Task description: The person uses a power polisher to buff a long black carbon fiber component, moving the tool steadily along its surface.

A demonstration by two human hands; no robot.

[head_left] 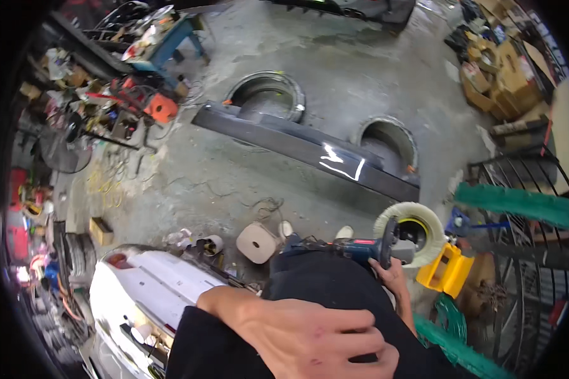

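My left hand (316, 335) crosses the lower middle over my black clothing, its fingers slightly bent with gaps between them and nothing visible in them. My right hand (391, 275) is closed on a blue-and-black power polisher (363, 251) at right of centre, with a fluffy cream pad (426, 211) and yellow ring at its head. Farther ahead, a long glossy dark panel (284, 142) lies across two grey tyre-like rings (295, 91). At the lower left is a white curved body panel (145, 284).
Cluttered tools (161, 108) and a blue table (186, 38) stand at left. Cardboard boxes (506, 76) are piled at upper right, above a black metal rack (537, 164) with green padding (512, 202). A yellow plastic object (446, 268) sits at right. A car's lower end (341, 11) is at the top.
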